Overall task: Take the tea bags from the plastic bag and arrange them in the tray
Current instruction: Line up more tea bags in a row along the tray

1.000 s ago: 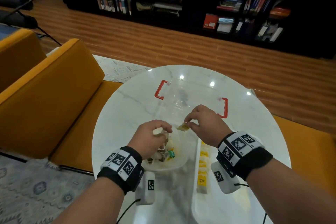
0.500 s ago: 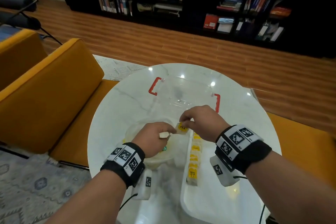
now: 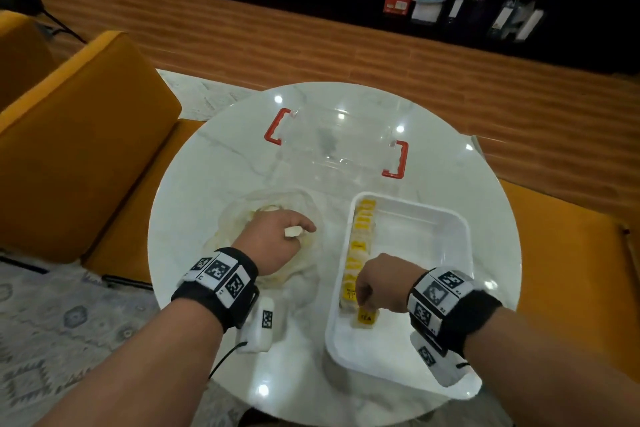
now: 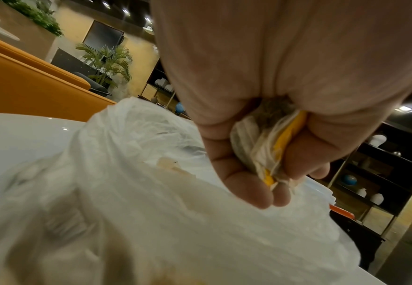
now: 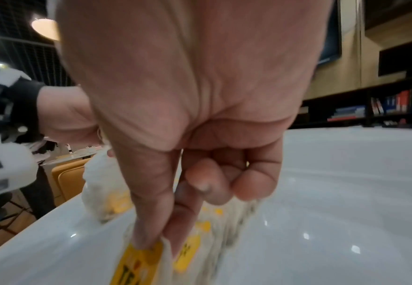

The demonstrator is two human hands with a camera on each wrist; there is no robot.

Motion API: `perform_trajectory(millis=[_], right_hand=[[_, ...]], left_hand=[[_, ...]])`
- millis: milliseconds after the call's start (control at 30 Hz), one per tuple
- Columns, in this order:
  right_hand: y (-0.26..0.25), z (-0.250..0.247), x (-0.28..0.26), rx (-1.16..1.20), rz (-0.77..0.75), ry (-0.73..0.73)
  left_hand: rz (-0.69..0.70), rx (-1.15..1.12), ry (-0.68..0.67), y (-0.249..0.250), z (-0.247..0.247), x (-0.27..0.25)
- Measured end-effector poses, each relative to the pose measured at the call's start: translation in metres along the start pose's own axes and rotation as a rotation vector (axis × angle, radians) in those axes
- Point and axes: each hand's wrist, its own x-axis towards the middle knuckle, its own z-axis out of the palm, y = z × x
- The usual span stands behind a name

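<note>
A white tray lies on the round marble table, right of a crumpled clear plastic bag. Several yellow-tagged tea bags stand in a row along the tray's left wall. My right hand pinches one tea bag by its top at the near end of that row; thumb and forefinger hold it in the right wrist view. My left hand rests over the plastic bag with its fingers curled round a bunch of tea bags.
A clear storage box lid with red handles lies at the table's far side. An orange sofa stands left of the table and another orange seat to the right. Dark bookshelves line the far wall.
My right hand took a tea bag from between the two hands and carried it right and toward me, down to the near end of the tray's row. The left hand stayed over the plastic bag.
</note>
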Motion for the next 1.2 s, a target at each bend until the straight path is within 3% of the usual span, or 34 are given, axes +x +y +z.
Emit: perform_trajectory(millis=[267, 567, 667, 767, 867, 967, 1067, 1200], right_hand=[[-0.001, 0.024, 0.029, 0.072, 0.079, 0.179], [0.012, 0.023, 0.024, 0.085, 0.109, 0.267], [0.018, 0.022, 0.013, 0.144, 0.016, 0.125], [0.008, 0.031, 0.01, 0.087, -0.049, -0.084], [0.003, 0.042, 0.017, 0.059, -0.042, -0.094], [0.005, 0.047, 0.022, 0.056, -0.025, -0.067], [0.005, 0.047, 0.022, 0.077, -0.034, -0.073], [0.005, 0.023, 0.013, 0.152, -0.068, 0.035]], left_hand=[[-0.013, -0.02, -0.013, 0.002, -0.005, -0.007], [0.008, 0.01, -0.039, 0.002, -0.006, -0.009], [0.031, 0.061, -0.135, 0.011, -0.004, -0.01], [0.024, 0.268, -0.345, 0.02, 0.005, -0.006], [-0.006, 0.466, -0.494, 0.028, 0.017, -0.003], [-0.008, 0.508, -0.518, 0.031, 0.024, -0.002], [-0.04, 0.381, -0.483, 0.027, 0.024, -0.001], [-0.195, -0.378, -0.312, 0.015, 0.011, -0.001]])
